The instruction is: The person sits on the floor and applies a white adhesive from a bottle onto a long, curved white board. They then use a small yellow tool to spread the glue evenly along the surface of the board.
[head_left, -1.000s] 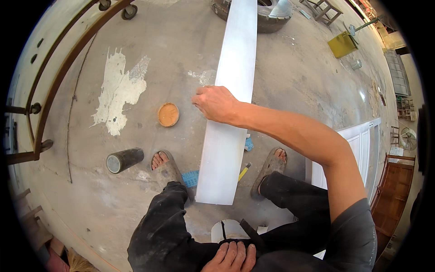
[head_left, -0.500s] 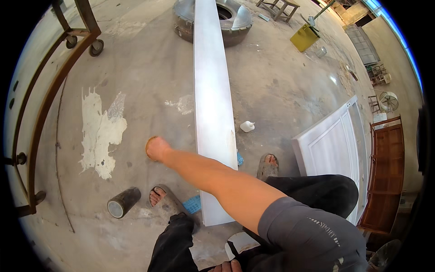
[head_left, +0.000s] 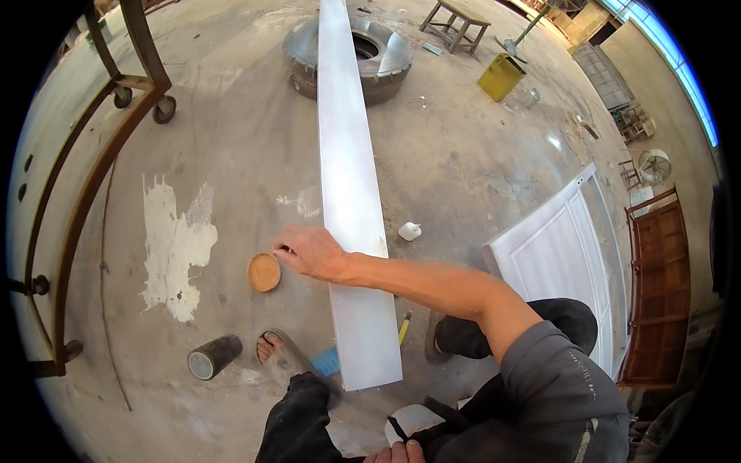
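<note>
A long white board (head_left: 351,170) runs away from me, its far part over a big tyre (head_left: 390,81). Across its near part reaches my right hand (head_left: 310,253), fingers pinched together; anything between them is too small to make out. Just left of those fingers, a shallow round dish (head_left: 264,272) of tan-brown stuff sits on the floor. My left hand (head_left: 397,454) shows only partly at the lower edge, fingers bent and close together beside dark cloth; what they grip is hidden.
A dark cylinder (head_left: 214,356) lies by my left foot. A white panelled door (head_left: 559,251) leans at right, near a small white bottle (head_left: 410,231). A rusty wheeled frame (head_left: 96,185) stands left. Farther off are a yellow can (head_left: 501,76) and a wooden stool (head_left: 457,21).
My right hand has drawn back rightward from the dish, uncovering it, and now hangs by the board. The view has shifted slightly. A yellow-handled thing now shows right of the board.
</note>
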`<state>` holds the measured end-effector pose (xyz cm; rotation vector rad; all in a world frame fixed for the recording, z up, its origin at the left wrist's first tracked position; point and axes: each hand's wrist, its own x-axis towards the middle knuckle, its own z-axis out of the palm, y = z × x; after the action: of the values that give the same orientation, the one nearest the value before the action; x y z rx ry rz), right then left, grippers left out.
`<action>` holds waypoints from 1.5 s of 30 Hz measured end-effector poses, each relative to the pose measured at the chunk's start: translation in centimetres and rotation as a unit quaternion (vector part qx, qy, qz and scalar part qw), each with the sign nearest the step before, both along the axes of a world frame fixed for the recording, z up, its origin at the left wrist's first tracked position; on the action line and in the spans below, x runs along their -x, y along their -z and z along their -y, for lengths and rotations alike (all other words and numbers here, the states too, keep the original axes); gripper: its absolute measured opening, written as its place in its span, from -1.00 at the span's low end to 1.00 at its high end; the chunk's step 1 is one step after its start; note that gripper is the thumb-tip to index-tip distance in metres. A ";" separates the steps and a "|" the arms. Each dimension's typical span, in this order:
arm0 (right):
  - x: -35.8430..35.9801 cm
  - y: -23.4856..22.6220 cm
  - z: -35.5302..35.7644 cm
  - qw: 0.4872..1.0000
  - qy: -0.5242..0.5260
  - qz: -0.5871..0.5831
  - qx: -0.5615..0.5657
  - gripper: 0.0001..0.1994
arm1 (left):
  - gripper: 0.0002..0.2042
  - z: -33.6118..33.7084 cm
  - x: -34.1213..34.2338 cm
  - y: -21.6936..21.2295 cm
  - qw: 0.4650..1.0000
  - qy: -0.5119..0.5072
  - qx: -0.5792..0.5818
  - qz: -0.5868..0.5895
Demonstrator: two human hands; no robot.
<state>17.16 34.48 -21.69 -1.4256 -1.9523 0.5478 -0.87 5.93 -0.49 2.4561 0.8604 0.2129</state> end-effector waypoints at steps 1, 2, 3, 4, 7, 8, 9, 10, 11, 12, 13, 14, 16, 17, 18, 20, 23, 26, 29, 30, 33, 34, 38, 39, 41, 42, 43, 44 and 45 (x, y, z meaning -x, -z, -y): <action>-3.2 -1.0 0.5 0.999 0.038 -0.013 0.006 -0.89 | -0.54 0.0 -0.1 -0.1 1.000 0.004 -0.002 0.004; -5.4 -1.5 0.7 0.997 0.064 -0.028 0.013 -0.90 | -0.54 -0.2 -0.2 -0.1 1.000 -0.001 -0.001 0.009; -7.9 -1.7 1.2 0.994 0.102 -0.032 0.015 -0.91 | -0.54 -0.2 -0.2 -0.2 1.000 0.000 0.000 0.012; -10.1 -1.5 1.6 0.989 0.140 -0.033 0.016 -0.91 | -0.54 -0.1 -0.3 -0.3 1.000 0.003 -0.002 0.016; -13.9 -1.4 3.0 0.985 0.169 0.017 0.008 -0.92 | -0.54 -0.1 -0.6 -0.4 1.000 0.011 -0.002 0.025; -14.2 -1.1 2.9 0.985 0.170 0.025 0.003 -0.92 | -0.54 -0.1 -0.8 -0.4 1.000 0.011 -0.002 0.027; -14.1 -1.2 2.8 0.985 0.171 0.031 -0.003 -0.93 | -0.54 -0.2 -0.9 -0.5 1.000 0.013 -0.002 0.029; -13.9 -1.1 2.7 0.984 0.172 0.038 -0.008 -0.93 | -0.54 -0.2 -1.1 -0.5 1.000 0.011 -0.002 0.029; -13.8 -0.9 2.4 0.985 0.168 0.039 -0.014 -0.94 | -0.54 -0.2 -1.3 -0.5 1.000 0.009 -0.002 0.029; -13.5 -0.6 2.0 0.985 0.164 0.041 -0.020 -0.94 | -0.54 -0.2 -1.5 -0.6 1.000 0.012 -0.003 0.029; -13.3 -0.3 1.7 0.986 0.160 0.042 -0.026 -0.94 | -0.55 -0.2 -1.6 -0.5 0.999 0.010 -0.006 0.030; -13.2 0.0 1.5 0.985 0.157 0.057 -0.053 -0.94 | -0.55 -0.2 -1.6 -0.4 0.999 0.008 -0.009 0.033; -13.1 0.4 1.1 0.979 0.148 0.085 -0.108 -0.94 | -0.55 -0.1 -1.7 -0.1 0.999 -0.002 -0.019 0.039; -13.2 0.6 1.2 0.979 0.137 0.110 -0.107 -0.95 | -0.56 0.1 -1.7 0.2 0.999 -0.008 -0.026 0.045; -13.2 0.5 1.3 0.977 0.124 0.136 -0.106 -0.95 | -0.57 0.2 -1.8 0.3 0.998 -0.016 -0.032 0.050; -13.4 0.4 2.0 0.972 0.094 0.187 -0.105 -0.86 | -0.57 0.1 -1.9 0.2 0.998 -0.016 -0.032 0.044; -12.9 -0.7 4.2 0.961 0.064 0.249 -0.102 -0.64 | -0.58 -0.1 -2.0 -0.1 0.999 -0.017 -0.026 0.043; -13.0 -0.9 4.9 0.958 0.070 0.269 -0.072 -0.51 | -0.58 -0.1 -2.1 -0.3 0.999 -0.006 -0.022 0.045; -13.3 -1.1 4.9 0.965 0.055 0.253 -0.028 -0.50 | -0.57 -0.4 -2.0 -0.7 0.999 0.011 -0.019 0.046; -13.4 -1.1 5.0 0.966 0.047 0.252 -0.026 -0.51 | -0.56 -0.6 -2.1 -0.8 0.999 0.018 -0.018 0.047; -13.4 -1.4 6.6 0.965 0.026 0.261 -0.004 -0.53 | -0.56 -1.2 -2.2 -1.9 0.999 0.019 0.024 0.035; -13.3 -1.6 7.0 0.964 0.019 0.266 0.005 -0.53 | -0.56 -1.0 -2.0 -1.4 0.999 0.022 0.019 0.045; -13.1 -1.4 6.9 0.961 0.030 0.272 -0.033 -0.54 | -0.56 -0.2 -1.6 -0.1 0.998 0.026 0.006 0.062; -13.0 -1.2 6.9 0.963 0.035 0.266 -0.029 -0.54 | -0.56 -0.3 -1.6 -0.2 0.998 0.027 0.007 0.060; -12.9 -0.8 7.6 0.965 0.037 0.259 -0.014 -0.53 | -0.57 -0.6 -1.8 -0.8 0.998 0.030 0.014 0.053; -12.6 -0.6 8.4 0.966 0.033 0.258 -0.006 -0.53 | -0.57 -0.7 -1.7 -1.0 0.998 0.029 0.016 0.048; -12.5 -0.5 8.8 0.966 0.030 0.256 0.002 -0.52 | -0.57 -0.8 -1.7 -1.3 0.998 0.030 0.019 0.045; -12.6 -0.4 8.8 0.966 0.029 0.257 -0.001 -0.52 | -0.57 -0.9 -1.7 -1.4 0.998 0.029 0.022 0.041; -12.6 -0.5 8.9 0.966 0.029 0.259 -0.003 -0.51 | -0.57 -0.9 -1.7 -1.5 0.999 0.029 0.026 0.038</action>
<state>29.73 25.60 -21.20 -1.7426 -2.2913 0.1434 0.84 6.86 1.04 2.4043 0.7526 0.2576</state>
